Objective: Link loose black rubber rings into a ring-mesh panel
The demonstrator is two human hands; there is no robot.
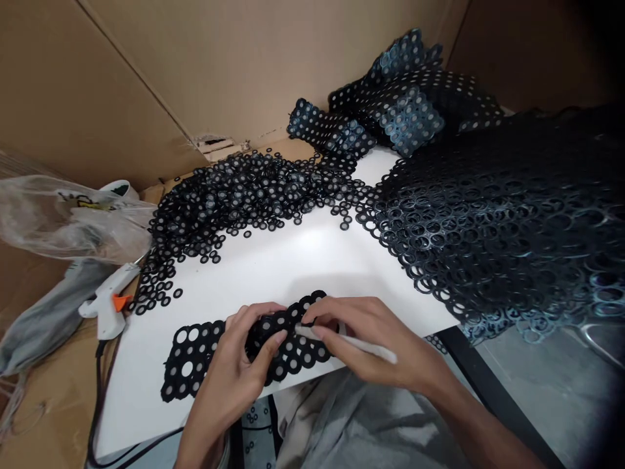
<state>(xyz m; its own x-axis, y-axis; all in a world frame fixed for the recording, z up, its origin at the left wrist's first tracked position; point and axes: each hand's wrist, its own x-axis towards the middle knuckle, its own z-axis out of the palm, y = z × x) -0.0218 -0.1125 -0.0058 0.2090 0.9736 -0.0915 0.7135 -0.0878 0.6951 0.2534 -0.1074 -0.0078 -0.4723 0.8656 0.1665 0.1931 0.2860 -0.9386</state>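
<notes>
A strip of joined black rings (193,355) lies near the front edge of the white board, several of its round centres pale. My left hand (241,365) grips the middle of this strip, thumb on top, and part of it bulges up between the fingers. From the right, my right hand (381,335) pinches a whitish, pen-like stick (368,346) whose tip touches or nearly touches the strip beside my left thumb. Fingers hide some of the strip, and the exact kind of stick is not clear.
Loose black rings (244,189) are heaped along the board's (293,251) back and left. A large linked-ring sheet (478,241) covers the right side, with dotted pieces (410,120) behind. A white glue gun (111,303) with a cord and a plastic bag (73,221) lie left.
</notes>
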